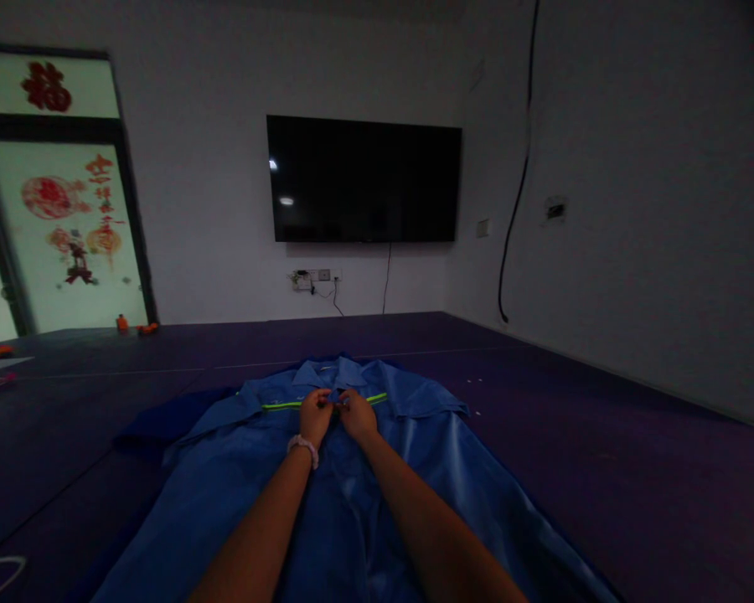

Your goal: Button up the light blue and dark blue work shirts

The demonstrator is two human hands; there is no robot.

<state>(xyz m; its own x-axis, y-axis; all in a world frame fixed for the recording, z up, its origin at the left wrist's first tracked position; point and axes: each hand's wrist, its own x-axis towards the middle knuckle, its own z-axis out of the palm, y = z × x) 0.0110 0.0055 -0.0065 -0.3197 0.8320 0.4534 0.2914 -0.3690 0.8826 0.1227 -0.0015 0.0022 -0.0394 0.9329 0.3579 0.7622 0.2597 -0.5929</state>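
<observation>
A blue work jacket (239, 486) with a yellow-green reflective stripe (282, 405) lies spread flat on a dark purple surface (603, 435), collar away from me. My left hand (315, 414), with a pale band on its wrist, and my right hand (355, 413) meet at the jacket's front opening just below the collar. Both hands have fingers curled and pinched on the fabric edges at the centre of the chest. What exactly sits between the fingertips is too small to make out.
A black television (364, 180) hangs on the far white wall above a power strip (314, 276). A glass door with red paper decorations (63, 209) is at left. Small orange objects (131, 325) lie near the door. A black cable (519, 184) runs down the right wall.
</observation>
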